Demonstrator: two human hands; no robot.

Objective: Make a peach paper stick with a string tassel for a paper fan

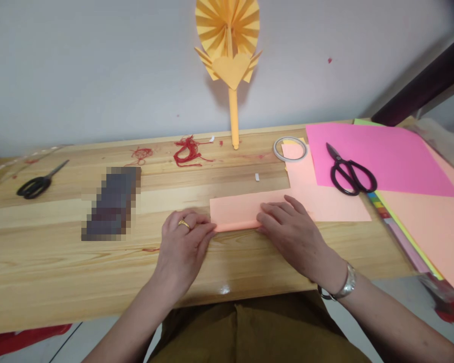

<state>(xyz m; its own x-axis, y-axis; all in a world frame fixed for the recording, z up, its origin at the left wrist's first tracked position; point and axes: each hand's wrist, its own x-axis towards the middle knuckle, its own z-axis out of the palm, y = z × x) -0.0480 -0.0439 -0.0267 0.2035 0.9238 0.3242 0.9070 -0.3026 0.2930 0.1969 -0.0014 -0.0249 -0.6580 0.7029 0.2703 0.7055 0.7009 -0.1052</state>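
Note:
A strip of peach paper (236,209) lies on the wooden table in front of me, its near edge rolled into a narrow tube. My left hand (183,242) pinches the left end of that roll between thumb and fingers. At the other end, my right hand (291,232) has its thumb and fingertips closed on the roll, with the little finger lifted. Behind the strip, a yellow paper fan (232,70) with a heart and a rolled handle leans against the wall.
Black-handled scissors (350,174) rest on pink paper (378,156) at the right, near a tape roll (275,149). More scissors (36,185) lie far left, beyond a blurred dark object (113,204). Red thread (187,151) is tangled near the wall.

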